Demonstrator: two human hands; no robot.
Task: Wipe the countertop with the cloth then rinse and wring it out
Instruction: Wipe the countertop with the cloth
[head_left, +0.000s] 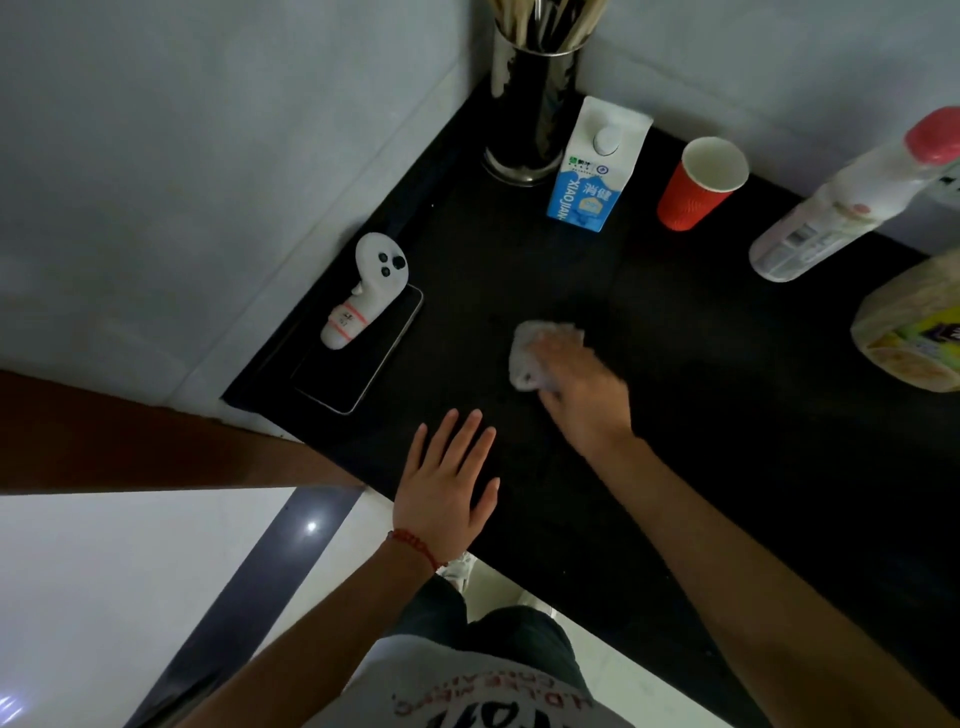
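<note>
While the left hand (449, 486) lies flat near the front edge of the black countertop (727, 426), fingers spread and holding nothing, the right hand (582, 395) presses down on a crumpled white cloth (527, 353) farther in, its fingers blurred and closed over the fabric. Left of the cloth, a white controller (363, 291) rests on a dark phone (374, 358). Beyond stand a blue-and-white carton (589, 192), a red cup (691, 192) and a steel utensil holder (530, 104) in the corner.
</note>
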